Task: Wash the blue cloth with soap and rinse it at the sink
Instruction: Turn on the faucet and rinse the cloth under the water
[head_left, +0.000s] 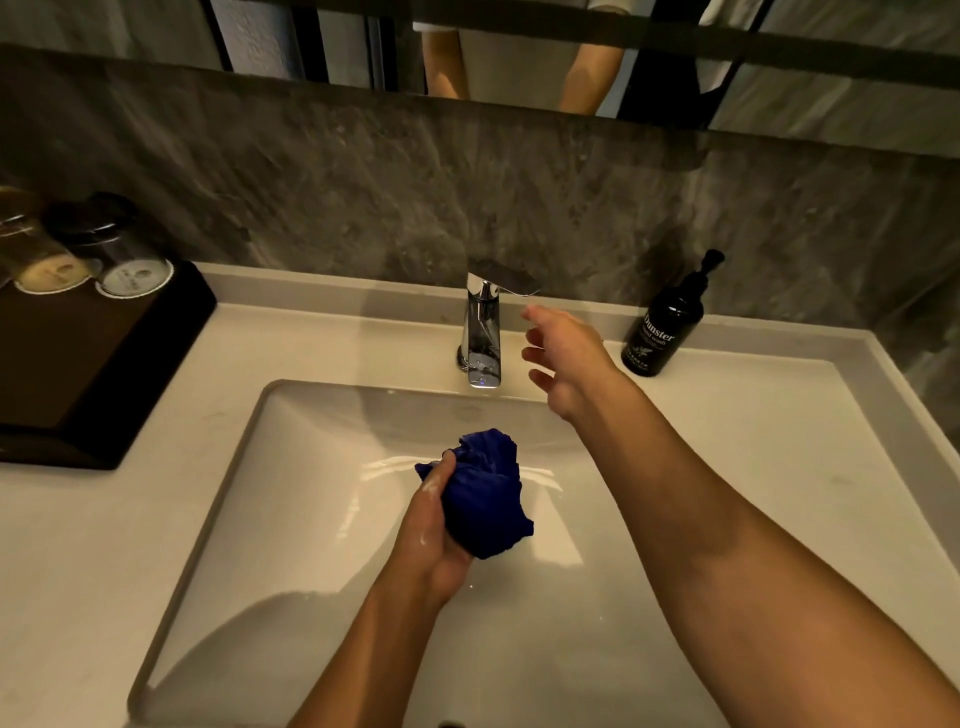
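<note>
A person is standing at a pale stone vanity top (753, 441), seen from the head camera, with a dark veined stone splashback (363, 208) rising behind it and the lower edge of a mirror (519, 57) running across the top of the view. A white rectangular sink (234, 519) is sitting sunk into the counter, its basin wet and shining under the light. The left hand (434, 530), flecked with suds, is gripping the blue cloth (485, 496), which is bunched into a ball and held above the middle of the basin. The right hand (563, 358) is hanging open with fingers spread, just beside the chrome faucet (483, 332) and just below the right end of its lever, not touching it. A black pump bottle (665, 322) of hand wash is standing upright near the back right of the counter, apart from the hand. At far left a dark tray (104, 374) is carrying two upturned glasses (88, 254) close to the wall. Bare counter is lying on both sides of the basin, wider at right, and the raised counter lip is bordering the back and right edges.
</note>
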